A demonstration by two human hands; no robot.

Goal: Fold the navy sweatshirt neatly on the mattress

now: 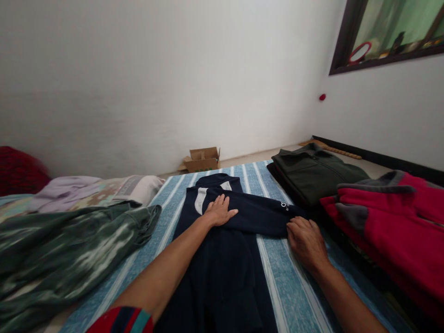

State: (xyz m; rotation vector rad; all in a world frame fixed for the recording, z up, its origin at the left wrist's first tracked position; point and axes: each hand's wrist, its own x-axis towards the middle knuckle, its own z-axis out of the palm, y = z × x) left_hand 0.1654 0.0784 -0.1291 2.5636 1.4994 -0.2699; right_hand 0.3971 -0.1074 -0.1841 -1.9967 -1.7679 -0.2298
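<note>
A navy jacket [225, 263] with pale grey shoulder patches lies on a blue and white striped cover [270, 259]. One of its sleeves is stretched out to the right across the cover. My left hand [219, 211] rests flat on the upper part of that sleeve, fingers apart. At the sleeve's far end, near a small white logo, my right hand [307, 238] has its fingers curled closed on the cuff. The lower part of the jacket runs out of view at the bottom.
Folded dark green [315, 171] and red-and-grey [398, 208] garments are stacked at the right. Loose green clothing [79, 249] and a lilac garment [65, 192] lie at the left. An open cardboard box [203, 159] stands beyond the far edge, by the wall.
</note>
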